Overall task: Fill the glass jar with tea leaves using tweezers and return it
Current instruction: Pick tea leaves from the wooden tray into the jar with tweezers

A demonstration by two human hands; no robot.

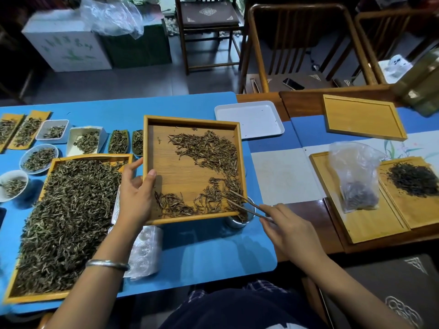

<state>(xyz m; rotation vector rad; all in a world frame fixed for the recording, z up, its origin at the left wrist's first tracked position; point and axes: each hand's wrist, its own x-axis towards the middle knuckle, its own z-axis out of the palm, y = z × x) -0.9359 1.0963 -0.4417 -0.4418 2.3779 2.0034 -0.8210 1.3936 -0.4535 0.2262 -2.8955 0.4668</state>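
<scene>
A square bamboo tray (pixel 166 148) with brown tea leaves (pixel 209 150) is lifted and tilted over the blue table. My left hand (pixel 136 198) grips its left edge. My right hand (pixel 285 226) holds wooden tweezers (pixel 247 205), whose tips reach into the leaves at the tray's near right corner. Directly under that corner stands the glass jar (pixel 240 222), partly hidden by the tray, with some leaves inside it.
A large bamboo tray of greenish tea (pixel 69 214) lies at the left, with small dishes of leaves (pixel 39 157) behind it. A white tray (pixel 249 119) sits at the back. A plastic bag of tea (pixel 356 176) and a dark tea pile (pixel 413 179) lie on trays at the right.
</scene>
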